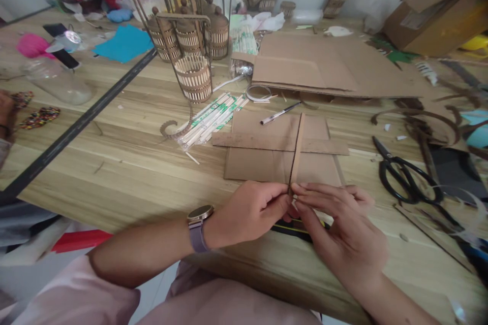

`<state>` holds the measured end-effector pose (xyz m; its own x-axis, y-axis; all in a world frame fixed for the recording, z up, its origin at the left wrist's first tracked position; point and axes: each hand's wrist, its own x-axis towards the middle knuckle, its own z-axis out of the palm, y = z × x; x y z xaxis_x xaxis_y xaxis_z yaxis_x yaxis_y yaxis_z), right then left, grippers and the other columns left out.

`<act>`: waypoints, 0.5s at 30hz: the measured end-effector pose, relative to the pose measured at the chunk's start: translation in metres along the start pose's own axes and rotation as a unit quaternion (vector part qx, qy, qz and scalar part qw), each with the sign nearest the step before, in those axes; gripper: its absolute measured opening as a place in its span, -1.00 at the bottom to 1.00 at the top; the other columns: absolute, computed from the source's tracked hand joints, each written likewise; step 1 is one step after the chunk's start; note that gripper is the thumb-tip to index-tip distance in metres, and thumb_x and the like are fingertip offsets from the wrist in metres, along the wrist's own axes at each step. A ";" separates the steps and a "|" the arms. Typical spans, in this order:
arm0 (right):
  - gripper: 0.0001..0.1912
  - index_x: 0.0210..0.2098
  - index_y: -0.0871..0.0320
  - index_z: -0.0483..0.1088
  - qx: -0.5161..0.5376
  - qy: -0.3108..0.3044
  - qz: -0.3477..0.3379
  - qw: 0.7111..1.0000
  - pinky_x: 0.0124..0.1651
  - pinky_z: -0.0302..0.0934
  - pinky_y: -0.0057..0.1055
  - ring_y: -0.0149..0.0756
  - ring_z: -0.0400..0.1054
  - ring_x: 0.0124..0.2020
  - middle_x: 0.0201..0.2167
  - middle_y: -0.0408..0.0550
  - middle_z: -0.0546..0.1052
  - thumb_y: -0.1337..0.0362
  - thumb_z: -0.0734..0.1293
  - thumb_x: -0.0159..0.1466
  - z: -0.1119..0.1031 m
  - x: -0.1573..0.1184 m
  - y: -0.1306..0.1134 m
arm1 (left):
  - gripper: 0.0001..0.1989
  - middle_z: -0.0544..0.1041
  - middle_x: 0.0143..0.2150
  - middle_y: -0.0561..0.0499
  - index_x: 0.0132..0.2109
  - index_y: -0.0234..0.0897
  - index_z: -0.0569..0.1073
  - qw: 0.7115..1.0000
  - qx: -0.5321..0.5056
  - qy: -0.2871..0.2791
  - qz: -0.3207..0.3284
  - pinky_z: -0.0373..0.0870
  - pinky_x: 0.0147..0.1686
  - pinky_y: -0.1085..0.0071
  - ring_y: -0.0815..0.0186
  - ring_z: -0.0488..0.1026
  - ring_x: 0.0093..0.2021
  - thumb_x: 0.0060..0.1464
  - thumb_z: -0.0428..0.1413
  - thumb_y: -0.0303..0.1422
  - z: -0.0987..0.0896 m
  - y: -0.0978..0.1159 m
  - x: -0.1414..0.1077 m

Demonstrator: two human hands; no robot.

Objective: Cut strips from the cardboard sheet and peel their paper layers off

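Note:
My left hand [253, 209] pinches the near end of a narrow cardboard strip [298, 144] that points away from me. At the same end, the fingertips of my right hand [343, 228] press on the strip, thumb and fingers together. Beneath the strip lies a flat piece of cardboard [251, 165], with a wider cardboard strip [247, 140] across it. A pen [280, 113] rests on its far part. A dark tool with a yellow stripe [295, 228] is partly hidden under my hands.
Scissors [407, 175] lie on the right. Paper-wrapped sticks [215, 119] and a cardboard-and-stick lantern-like basket [193, 80] stand beyond my left hand. Larger cardboard sheets [305, 61] are at the back, a clear jar [57, 81] at left. Another person's hand [5, 114] shows at the left edge.

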<state>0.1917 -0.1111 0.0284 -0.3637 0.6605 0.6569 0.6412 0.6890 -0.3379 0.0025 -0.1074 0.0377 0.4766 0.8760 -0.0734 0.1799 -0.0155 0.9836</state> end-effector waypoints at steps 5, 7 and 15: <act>-0.83 -0.21 -0.03 0.41 0.011 0.009 0.000 1.000 -0.12 0.18 -0.14 -0.18 0.60 -0.25 -0.28 -0.21 0.69 0.40 0.37 0.30 0.000 0.002 -0.001 | -0.71 0.63 -0.32 -0.03 -0.30 -0.30 0.45 1.000 -0.009 0.006 -0.015 0.44 -0.32 0.51 0.32 0.61 -0.29 0.36 -0.06 -0.33 0.000 -0.002 0.000; -0.82 -0.21 -0.05 0.41 0.016 0.011 0.007 1.000 -0.11 0.17 -0.14 -0.18 0.60 -0.25 -0.29 -0.23 0.69 0.40 0.36 0.30 0.000 0.003 -0.001 | -0.72 0.62 -0.33 -0.02 -0.30 -0.29 0.45 0.999 -0.017 0.010 -0.025 0.45 -0.31 0.51 0.32 0.61 -0.29 0.35 -0.04 -0.32 0.001 -0.002 0.000; -0.83 -0.20 -0.01 0.43 0.034 0.016 0.020 0.999 -0.08 0.19 -0.14 -0.17 0.59 -0.19 -0.22 -0.17 0.69 0.41 0.38 0.29 0.004 -0.002 0.001 | -0.80 0.57 -0.33 0.00 -0.23 -0.35 0.52 0.963 -0.254 -0.014 -0.087 0.47 -0.16 0.44 0.36 0.54 -0.26 0.26 0.09 -0.30 0.000 0.000 0.008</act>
<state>0.1902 -0.1102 0.0239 -0.3158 0.6795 0.6622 0.6074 0.6810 -0.4090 0.0060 -0.1006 0.0373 0.5021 0.8302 -0.2420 -0.1807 0.3744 0.9095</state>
